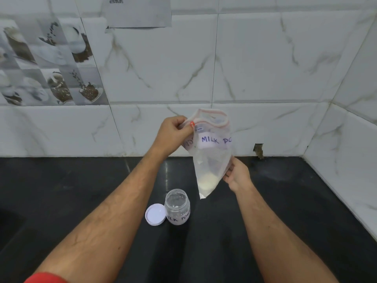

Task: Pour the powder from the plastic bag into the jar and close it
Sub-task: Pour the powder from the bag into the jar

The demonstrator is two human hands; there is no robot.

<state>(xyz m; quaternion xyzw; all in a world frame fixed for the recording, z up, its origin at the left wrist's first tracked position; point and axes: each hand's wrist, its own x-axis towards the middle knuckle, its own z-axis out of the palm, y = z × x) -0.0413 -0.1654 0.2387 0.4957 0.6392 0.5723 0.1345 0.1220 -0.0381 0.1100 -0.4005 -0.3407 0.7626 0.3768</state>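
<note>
Left hand (173,135) pinches the top rim of the plastic bag (212,158), mouth open, held above the counter (285,201). Right hand (236,174) grips the bag's lower edge; powder (207,181) sits in the bottom corner. Jar (177,206) stands open below, lid (155,214) touching its left side.

Black stone counter (285,231), kinda glossy, running back to the tiled wall and into the right-hand corner. Only two things actually sitting on it, roughly mid-counter: an open clear jar (177,206) standing upright with a handwritten label, and its white lid (155,214) lying just left of it, touching or nearly so.
</note>
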